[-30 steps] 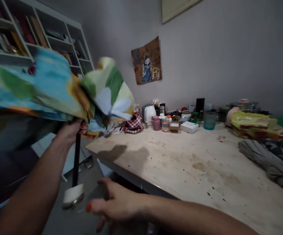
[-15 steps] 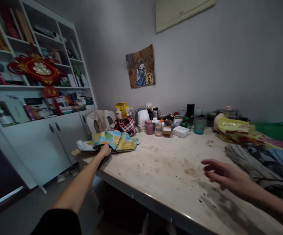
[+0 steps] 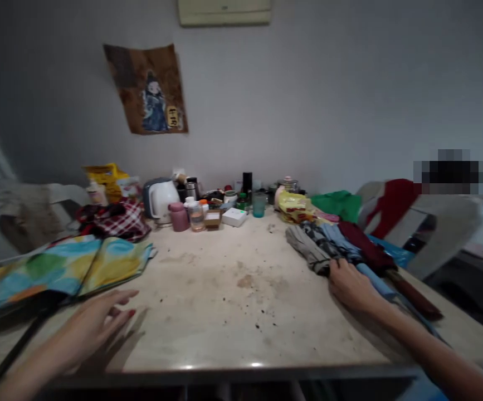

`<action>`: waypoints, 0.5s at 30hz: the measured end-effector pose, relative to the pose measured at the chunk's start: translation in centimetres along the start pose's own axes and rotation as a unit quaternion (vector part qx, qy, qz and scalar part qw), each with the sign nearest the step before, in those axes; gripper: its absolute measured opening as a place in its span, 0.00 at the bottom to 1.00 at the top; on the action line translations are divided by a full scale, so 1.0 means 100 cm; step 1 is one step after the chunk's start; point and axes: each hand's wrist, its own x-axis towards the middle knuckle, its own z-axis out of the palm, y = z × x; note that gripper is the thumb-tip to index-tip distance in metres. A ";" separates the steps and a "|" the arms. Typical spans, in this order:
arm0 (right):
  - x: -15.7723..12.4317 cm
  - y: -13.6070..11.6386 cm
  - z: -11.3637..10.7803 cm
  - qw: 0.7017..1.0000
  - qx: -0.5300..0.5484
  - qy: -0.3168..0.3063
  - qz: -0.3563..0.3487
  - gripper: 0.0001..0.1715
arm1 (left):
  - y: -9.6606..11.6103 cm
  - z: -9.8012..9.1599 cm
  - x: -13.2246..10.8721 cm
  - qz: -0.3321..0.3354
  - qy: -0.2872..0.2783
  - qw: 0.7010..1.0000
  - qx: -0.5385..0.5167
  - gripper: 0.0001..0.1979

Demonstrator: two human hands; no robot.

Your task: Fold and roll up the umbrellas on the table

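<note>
My left hand (image 3: pixel 99 323) hovers over the table's left side, fingers stretched and slightly apart, holding nothing. Close by lies a folded umbrella (image 3: pixel 118 262) with yellow, blue and green patterning, its dark shaft running toward the lower left. On the right, my right hand (image 3: pixel 352 285) is closed at the near end of a grey folded umbrella (image 3: pixel 303 248); its fingertips are partly hidden. Beside that lie a black-and-grey patterned umbrella (image 3: pixel 328 242), a light blue one (image 3: pixel 341 239) and a maroon one (image 3: pixel 366 245) with a brown handle (image 3: pixel 419 298).
Along the wall stand a white kettle (image 3: pixel 165 199), a pink jar (image 3: pixel 178 217), a small white box (image 3: pixel 235 216) and a teal cup (image 3: pixel 258 205). A plaid cloth bundle (image 3: pixel 120 220) sits at left. Chairs flank the table (image 3: pixel 208 328); a person's blurred head shows at far right.
The view has swung right. My left hand has let go of the colourful umbrella and come back from it. My right hand has reached forward and closed on the grey umbrella.
</note>
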 end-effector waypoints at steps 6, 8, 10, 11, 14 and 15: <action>0.006 0.009 0.013 0.903 0.410 -0.068 0.112 0.07 | 0.057 0.049 -0.016 0.137 -0.218 0.959 0.122 0.21; 0.012 0.011 0.014 0.809 0.564 -0.106 0.127 0.08 | 0.075 0.063 -0.020 0.143 -0.264 0.949 0.093 0.20; 0.015 0.010 0.009 0.752 0.636 -0.138 0.107 0.09 | 0.090 0.078 -0.024 0.146 -0.302 0.941 0.050 0.19; 0.014 0.008 0.006 0.727 0.664 -0.148 0.094 0.09 | 0.097 0.086 -0.026 0.142 -0.320 0.936 0.021 0.19; 0.000 -0.007 -0.008 0.593 0.785 -0.175 0.045 0.06 | 0.111 0.112 -0.031 0.095 -0.372 0.919 -0.088 0.21; -0.008 -0.015 -0.012 0.515 0.836 -0.190 0.025 0.07 | 0.114 0.120 -0.033 0.072 -0.379 0.914 -0.129 0.22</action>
